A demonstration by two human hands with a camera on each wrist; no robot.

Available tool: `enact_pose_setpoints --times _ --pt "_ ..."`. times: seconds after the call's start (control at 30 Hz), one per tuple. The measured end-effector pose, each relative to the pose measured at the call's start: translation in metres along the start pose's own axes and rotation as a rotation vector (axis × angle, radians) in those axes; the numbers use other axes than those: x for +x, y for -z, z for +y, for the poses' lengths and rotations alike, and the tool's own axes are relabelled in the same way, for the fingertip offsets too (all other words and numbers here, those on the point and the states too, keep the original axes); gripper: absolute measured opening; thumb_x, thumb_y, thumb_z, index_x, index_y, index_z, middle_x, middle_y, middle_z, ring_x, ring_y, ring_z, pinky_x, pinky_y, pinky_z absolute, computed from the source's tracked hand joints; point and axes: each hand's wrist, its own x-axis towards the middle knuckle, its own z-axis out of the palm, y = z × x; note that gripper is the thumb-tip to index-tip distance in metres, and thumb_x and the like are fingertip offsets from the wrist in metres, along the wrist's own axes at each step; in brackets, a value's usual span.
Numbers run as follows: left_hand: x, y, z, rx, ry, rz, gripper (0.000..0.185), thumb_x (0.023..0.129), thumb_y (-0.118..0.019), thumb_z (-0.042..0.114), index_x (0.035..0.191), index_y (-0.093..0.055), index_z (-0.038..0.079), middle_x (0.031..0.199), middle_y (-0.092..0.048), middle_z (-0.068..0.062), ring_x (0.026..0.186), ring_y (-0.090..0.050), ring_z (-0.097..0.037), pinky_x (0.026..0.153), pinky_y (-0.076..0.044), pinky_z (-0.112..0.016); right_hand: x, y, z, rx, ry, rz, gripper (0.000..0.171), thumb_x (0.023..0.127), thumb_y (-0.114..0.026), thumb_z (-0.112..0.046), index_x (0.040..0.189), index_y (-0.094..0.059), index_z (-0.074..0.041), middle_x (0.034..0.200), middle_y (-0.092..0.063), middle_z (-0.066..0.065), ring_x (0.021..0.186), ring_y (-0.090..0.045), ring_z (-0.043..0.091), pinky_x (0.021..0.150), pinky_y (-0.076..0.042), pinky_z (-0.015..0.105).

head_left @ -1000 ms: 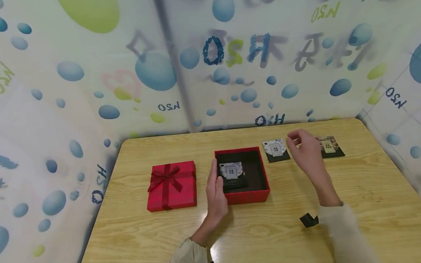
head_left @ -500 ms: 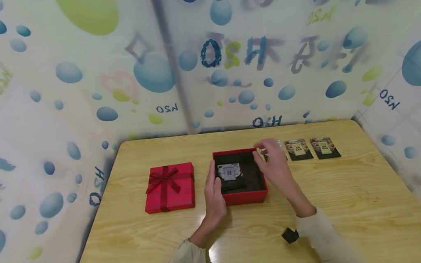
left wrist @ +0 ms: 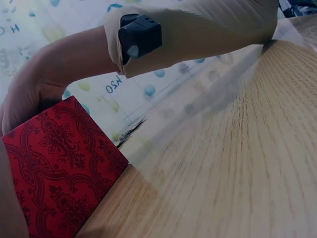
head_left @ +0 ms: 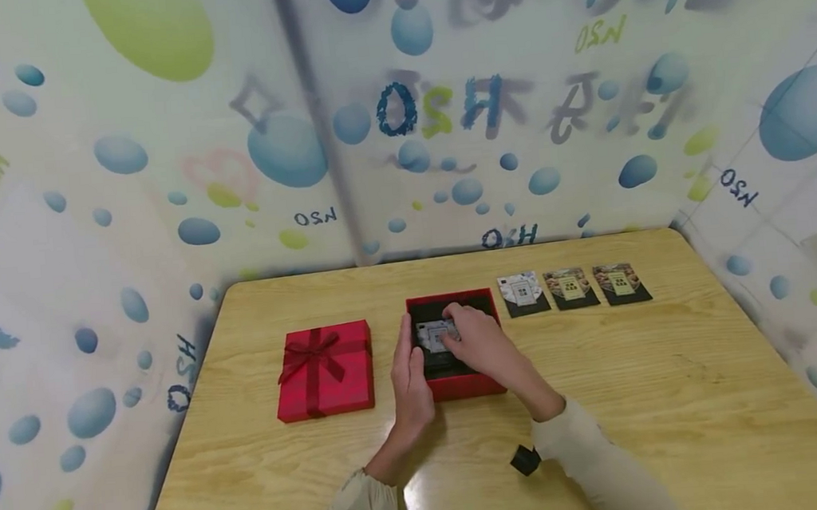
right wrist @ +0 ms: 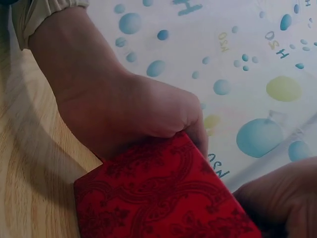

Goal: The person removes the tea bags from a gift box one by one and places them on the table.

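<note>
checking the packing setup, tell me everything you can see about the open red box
The open red box is square and lidless, with red walls in a darker damask-like pattern, seemingly patterned paper or card, and a dark inside. It sits flat on the wooden table, right of the lid with a bow. The left hand rests against its left wall; the right hand reaches inside, over a pale-printed card.

Mirrored "H2O" lettering across the bubble-print backdrop (head_left: 440, 108), packet labels unreadable
</note>
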Motion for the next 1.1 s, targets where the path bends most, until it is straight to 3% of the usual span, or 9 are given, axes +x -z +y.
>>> enact_pose_setpoints --times 0.2,0.43,0.67,0.87,1.1 --pt "-0.001 -0.001 0.001 -0.002 -0.013 -0.004 0.055 0.11 -0.032 0.0 0.164 -0.027 0.001 0.17 -0.028 -0.014 0.158 -0.023 -0.031 0.123 -0.016 -0.017 0.005 -0.009 0.004 -0.009 -0.107 -0.11 0.06 0.096 -0.077 -0.02 0.146 -0.049 0.001 0.127 -0.067 0.021 0.11 -0.066 0.031 0.097 -0.056 0.049" --pt "0.0 -0.001 0.001 -0.016 -0.022 -0.008 0.053 0.112 -0.032 0.006 0.164 -0.026 0.0 0.17 -0.027 -0.016 0.158 -0.022 -0.033 0.123 -0.016 -0.018 0.008 -0.014 0.009 0.001 -0.131 -0.159 0.067 0.096 -0.076 -0.02 0.15 -0.043 0.003 0.127 -0.067 0.023 0.107 -0.067 0.03 0.095 -0.056 0.049" --pt "0.001 0.0 0.002 -0.011 -0.006 -0.006 0.054 0.112 -0.032 0.008 0.164 -0.026 0.001 0.171 -0.028 -0.013 0.158 -0.022 -0.029 0.124 -0.017 -0.019 0.011 -0.013 0.008 0.04 -0.128 -0.117 0.056 0.098 -0.075 -0.02 0.144 -0.05 0.001 0.125 -0.067 0.02 0.101 -0.067 0.028 0.089 -0.059 0.048" --pt "0.0 0.001 0.002 -0.01 -0.004 -0.011 0.054 0.112 -0.032 0.007 0.165 -0.025 0.001 0.171 -0.027 -0.012 0.158 -0.022 -0.029 0.124 -0.017 -0.019 0.011 -0.012 0.009 0.032 -0.065 -0.04 0.042 0.096 -0.075 -0.016 0.132 -0.061 0.002 0.117 -0.069 0.019 0.1 -0.066 0.03 0.088 -0.058 0.048" --pt "0.001 0.0 0.001 0.002 -0.019 -0.002 0.054 0.11 -0.033 0.001 0.164 -0.028 0.001 0.17 -0.029 -0.014 0.157 -0.023 -0.032 0.124 -0.017 -0.019 0.012 -0.01 0.01 0.127 -0.05 -0.019 0.038 0.093 -0.076 -0.003 0.128 -0.064 0.0 0.112 -0.063 0.017 0.088 -0.063 0.022 0.078 -0.058 0.036"
